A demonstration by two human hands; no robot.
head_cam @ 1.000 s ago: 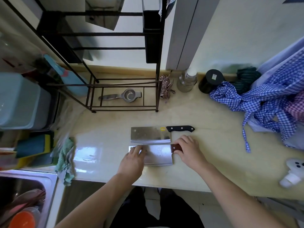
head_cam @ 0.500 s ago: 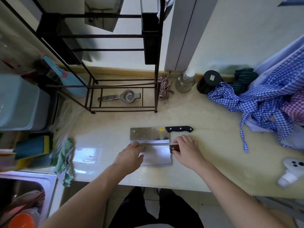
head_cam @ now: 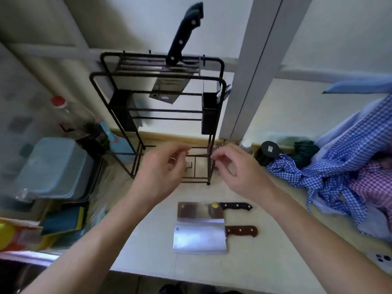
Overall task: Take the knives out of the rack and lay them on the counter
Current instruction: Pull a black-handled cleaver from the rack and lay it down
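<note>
Two cleavers lie flat side by side on the pale counter (head_cam: 275, 240): a black-handled cleaver (head_cam: 201, 211) behind and a brown-handled cleaver (head_cam: 199, 239) in front, handles pointing right. A third knife (head_cam: 182, 37) with a black handle stands in the top slot of the black wire rack (head_cam: 157, 77), its blade hanging down inside. My left hand (head_cam: 163, 168) and my right hand (head_cam: 237, 168) are raised in front of the rack's lower part, fingers loosely curled and holding nothing.
Blue checked cloth (head_cam: 339, 172) is heaped at the right beside a black jar (head_cam: 269, 151). Left of the rack stand a teal lidded box (head_cam: 53, 166), a bottle with a red cap (head_cam: 63, 111) and sponges (head_cam: 63, 221). A sink edge (head_cam: 25, 257) lies at the lower left.
Both hands have let go of the brown-handled cleaver on the counter and risen toward the rack. The view has tilted up, so the rack's top and third knife now show.
</note>
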